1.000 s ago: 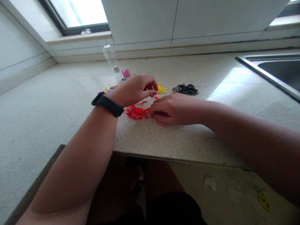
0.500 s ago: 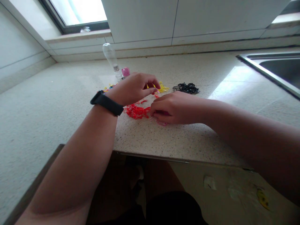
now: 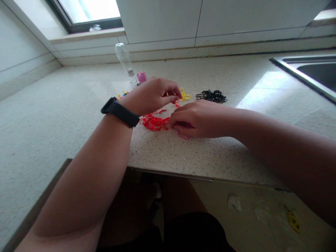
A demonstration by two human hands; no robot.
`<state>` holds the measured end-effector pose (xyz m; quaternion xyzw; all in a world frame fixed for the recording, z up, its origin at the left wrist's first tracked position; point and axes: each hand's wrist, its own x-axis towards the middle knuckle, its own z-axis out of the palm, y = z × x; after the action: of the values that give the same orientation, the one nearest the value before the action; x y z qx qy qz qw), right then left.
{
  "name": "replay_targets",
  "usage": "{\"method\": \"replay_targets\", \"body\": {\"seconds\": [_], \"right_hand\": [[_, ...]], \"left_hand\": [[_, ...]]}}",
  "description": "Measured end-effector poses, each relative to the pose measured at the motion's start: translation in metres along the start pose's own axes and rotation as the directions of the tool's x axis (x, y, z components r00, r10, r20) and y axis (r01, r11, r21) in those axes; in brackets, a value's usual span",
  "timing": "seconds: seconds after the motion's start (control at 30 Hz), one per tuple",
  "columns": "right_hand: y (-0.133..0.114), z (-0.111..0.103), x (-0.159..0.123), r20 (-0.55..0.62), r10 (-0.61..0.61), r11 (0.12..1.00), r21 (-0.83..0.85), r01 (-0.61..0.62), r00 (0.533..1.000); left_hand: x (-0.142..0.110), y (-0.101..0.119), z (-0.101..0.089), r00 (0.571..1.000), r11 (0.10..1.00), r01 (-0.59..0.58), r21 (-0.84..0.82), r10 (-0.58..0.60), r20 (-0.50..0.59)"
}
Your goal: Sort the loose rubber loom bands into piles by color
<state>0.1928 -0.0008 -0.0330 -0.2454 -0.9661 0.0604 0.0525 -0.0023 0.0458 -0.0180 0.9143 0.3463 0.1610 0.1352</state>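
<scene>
Potentially, sideways drag by the right hand (image 3: 199,117), at the right end of the loose, glossy red rubber-band pile (image 3: 153,122), could scatter it; left hand (image 3: 156,93) beyond it; whether either hand's fingers grip, cannot tell.

No text, label, brand, number or sign can be read. The small patch near the narrow end of the clear bottle (image 3: 123,56) is too tiny and blurred to make out. Any marks on the pink item (image 3: 141,77) just beside it, or on the black wristband (image 3: 122,112), are likewise too unclear to tell.
</scene>
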Motion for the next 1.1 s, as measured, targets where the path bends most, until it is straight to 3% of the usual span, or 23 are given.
{"method": "replay_targets", "body": {"seconds": [1.1], "right_hand": [[-0.0017, 0.0016, -0.0007, 0.038, 0.057, 0.998, -0.006, -0.056, 0.998]], "left_hand": [[0.0010, -0.0036, 0.0024, 0.999, 0.999, -0.030, 0.037, 0.030, -0.012]]}}
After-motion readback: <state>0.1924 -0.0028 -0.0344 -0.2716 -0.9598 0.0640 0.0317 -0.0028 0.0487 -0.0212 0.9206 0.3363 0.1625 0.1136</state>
